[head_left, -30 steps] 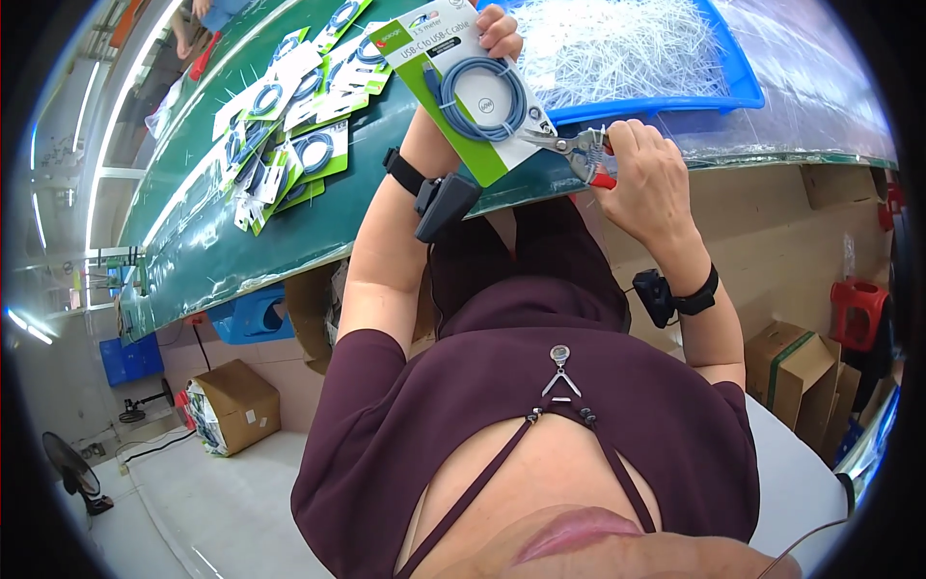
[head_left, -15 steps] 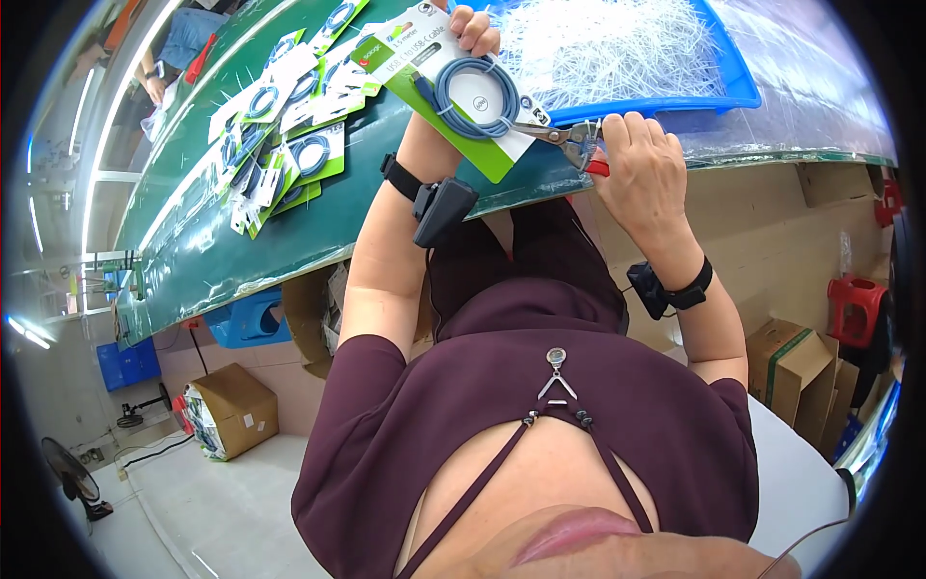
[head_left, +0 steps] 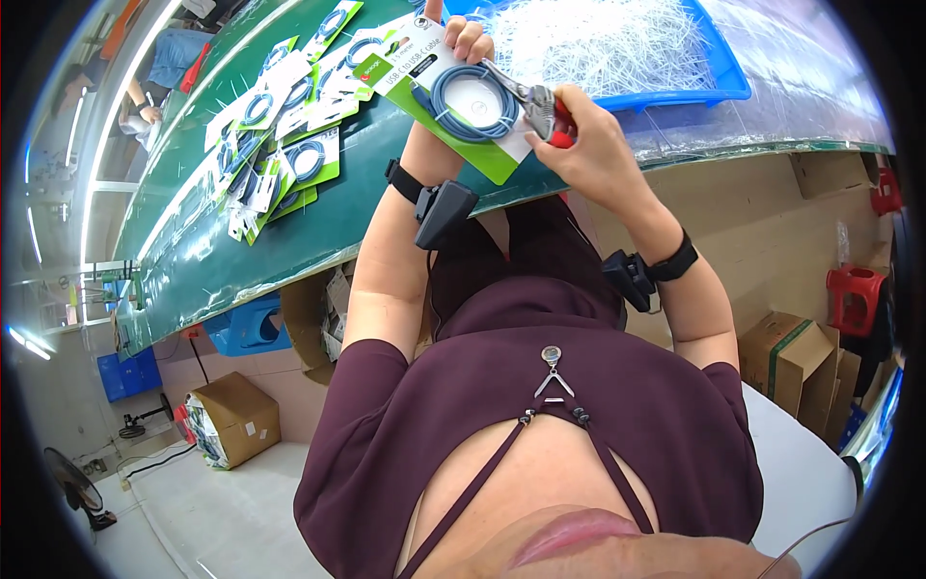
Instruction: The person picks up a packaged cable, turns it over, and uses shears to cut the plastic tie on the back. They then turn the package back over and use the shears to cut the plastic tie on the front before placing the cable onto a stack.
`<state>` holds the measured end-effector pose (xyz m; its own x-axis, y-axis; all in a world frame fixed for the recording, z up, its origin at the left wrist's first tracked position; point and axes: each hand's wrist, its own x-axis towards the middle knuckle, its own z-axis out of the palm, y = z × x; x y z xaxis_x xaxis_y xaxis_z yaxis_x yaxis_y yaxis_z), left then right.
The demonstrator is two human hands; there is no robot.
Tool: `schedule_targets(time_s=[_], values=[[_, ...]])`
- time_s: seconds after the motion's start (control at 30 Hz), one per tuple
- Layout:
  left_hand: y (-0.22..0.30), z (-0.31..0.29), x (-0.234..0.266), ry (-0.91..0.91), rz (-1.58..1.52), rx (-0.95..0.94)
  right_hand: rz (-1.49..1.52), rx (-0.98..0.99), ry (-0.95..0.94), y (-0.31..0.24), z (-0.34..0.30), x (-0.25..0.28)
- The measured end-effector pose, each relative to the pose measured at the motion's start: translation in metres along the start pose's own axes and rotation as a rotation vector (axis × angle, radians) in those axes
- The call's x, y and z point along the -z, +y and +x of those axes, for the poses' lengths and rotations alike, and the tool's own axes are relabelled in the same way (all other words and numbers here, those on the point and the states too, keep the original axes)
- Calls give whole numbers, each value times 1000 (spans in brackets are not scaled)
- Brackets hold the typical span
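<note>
My left hand [head_left: 470, 39] grips the upper edge of a white-and-green packaging card [head_left: 492, 166], with most of the palm behind it. A blue coiled cable [head_left: 442, 99] is fastened on the card's front. In my right hand [head_left: 603, 154] are red-handled cutting pliers [head_left: 541, 111], fingers wrapped round the handles. Their metal jaws reach the upper right side of the coil; whether they touch a tie there I cannot tell.
Left on the green table [head_left: 371, 174] lies a heap of similar carded cables [head_left: 307, 162]. Behind my hands stands a blue tray [head_left: 738, 92] full of thin white strips [head_left: 617, 48]. Cardboard boxes [head_left: 236, 415] and a red stool [head_left: 854, 294] are below. Another person's hand [head_left: 149, 113] shows far left.
The pliers in my right hand have moved left and up, from the card's lower right side to the coil's upper right. My left hand still holds the card, nearly unmoved.
</note>
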<state>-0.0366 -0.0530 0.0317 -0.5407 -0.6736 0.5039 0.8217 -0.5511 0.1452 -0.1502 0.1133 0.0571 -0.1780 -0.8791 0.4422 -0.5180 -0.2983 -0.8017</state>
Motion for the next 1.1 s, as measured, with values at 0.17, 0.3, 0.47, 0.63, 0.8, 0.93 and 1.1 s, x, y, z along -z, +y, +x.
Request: schedule_targets(time_s=[0.17, 0.3, 0.47, 0.63, 0.8, 0.93, 1.1], values=[[5, 1, 5, 19, -23, -4, -25, -13, -25, 2, 7, -12], [36, -10, -1, 26, 3, -13, 5, -1, -102, -2, 11, -9], [129, -66, -44, 45, 149, -158, -322, 99, -107, 28, 47, 35], [244, -177, -113, 33, 612, -311, -546, -5, 75, 116, 92, 123], [310, -337, -171, 253, 1226, -341, 54, -232, 99, 101, 61, 116], [316, -416, -122, 912, 1760, -428, 105, -265, 113, 89, 56, 90], [278, -319, -89, 875, 2521, -473, 64, -252, 81, 64, 50, 77]])
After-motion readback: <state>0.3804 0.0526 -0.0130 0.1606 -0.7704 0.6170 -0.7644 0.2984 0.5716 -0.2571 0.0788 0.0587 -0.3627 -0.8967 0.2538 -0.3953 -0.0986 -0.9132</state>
